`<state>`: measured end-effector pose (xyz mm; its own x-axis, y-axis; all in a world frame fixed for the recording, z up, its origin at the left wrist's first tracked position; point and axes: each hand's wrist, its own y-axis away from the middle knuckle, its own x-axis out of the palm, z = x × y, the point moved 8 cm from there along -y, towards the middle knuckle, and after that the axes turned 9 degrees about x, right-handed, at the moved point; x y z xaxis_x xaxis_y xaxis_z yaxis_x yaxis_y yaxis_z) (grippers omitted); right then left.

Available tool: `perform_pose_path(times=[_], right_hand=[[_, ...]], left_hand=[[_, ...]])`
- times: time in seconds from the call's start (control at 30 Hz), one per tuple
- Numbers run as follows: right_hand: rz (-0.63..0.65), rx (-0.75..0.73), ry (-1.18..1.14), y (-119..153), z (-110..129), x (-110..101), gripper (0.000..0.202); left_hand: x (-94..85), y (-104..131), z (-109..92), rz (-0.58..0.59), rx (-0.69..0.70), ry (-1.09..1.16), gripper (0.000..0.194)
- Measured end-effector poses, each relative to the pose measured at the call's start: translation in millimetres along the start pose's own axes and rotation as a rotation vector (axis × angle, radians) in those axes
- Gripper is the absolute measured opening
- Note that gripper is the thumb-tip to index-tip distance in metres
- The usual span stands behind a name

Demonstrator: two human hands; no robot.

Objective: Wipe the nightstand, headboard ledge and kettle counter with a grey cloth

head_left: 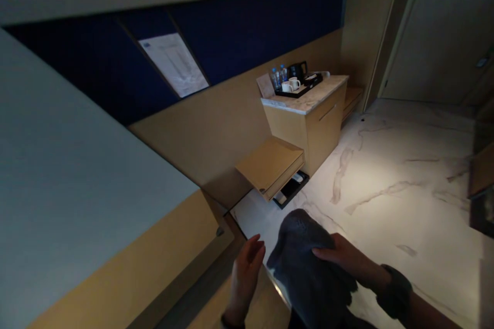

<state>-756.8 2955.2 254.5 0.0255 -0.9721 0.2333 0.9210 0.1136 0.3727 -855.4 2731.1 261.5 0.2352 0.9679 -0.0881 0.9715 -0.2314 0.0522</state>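
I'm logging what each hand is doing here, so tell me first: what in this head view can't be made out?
- Right hand: its fingertips are hidden in the dark cloth.
- Cloth: the bottom edge cuts off its lower part.
- Left hand: wrist cut off by the bottom edge.
- Tray on the cabinet: items too small to read.

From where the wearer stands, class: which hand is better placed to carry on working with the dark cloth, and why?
Probably the right hand: its fingers already lie on the dark grey cloth, holding it. The left hand hangs open beside the cloth, not touching it, free to support.
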Motion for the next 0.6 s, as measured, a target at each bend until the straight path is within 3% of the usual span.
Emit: perform_pose_path(times=[0.1,0.2,0.3,0.4,0.47,0.53,0.6], right_hand=[[-0.042,-0.037,-0.035,-40.9,15.5,-42.5,0.047],[0.009,-0.105,-0.014,-87.4,55.8,-73.7,0.046],[-0.032,-0.147,0.045,-132.1,109.7,-113.5,0.048],[-0.121,-0.124,0.125,-164.3,158.8,-166.7,0.054],[-0.182,-0.135,0.159,-174.5,186.6,-208.0,0.054],[-0.304,-0.167,0.151,-176.0,206.1,-257.9,0.053],[-0.477,-0.125,0.071,-172.7,206.3,-317.7,0.059]], left_hand=[[39.0,-53.4,-3.9,0.136,0.154,0.011,0.072],[108.7,-102.1,-20.7,0.388,0.340,-0.011,0.101],[185.0,-156.2,-39.9,0.580,0.346,-0.005,0.120],[249.4,-219.2,-67.8,0.670,0.298,0.003,0.097],[284.2,-264.3,-91.1,0.714,0.344,-0.080,0.081],[311.3,-313.0,-116.1,0.728,0.428,-0.187,0.077],[326.8,-368.5,-143.5,0.646,0.500,-0.266,0.079]])
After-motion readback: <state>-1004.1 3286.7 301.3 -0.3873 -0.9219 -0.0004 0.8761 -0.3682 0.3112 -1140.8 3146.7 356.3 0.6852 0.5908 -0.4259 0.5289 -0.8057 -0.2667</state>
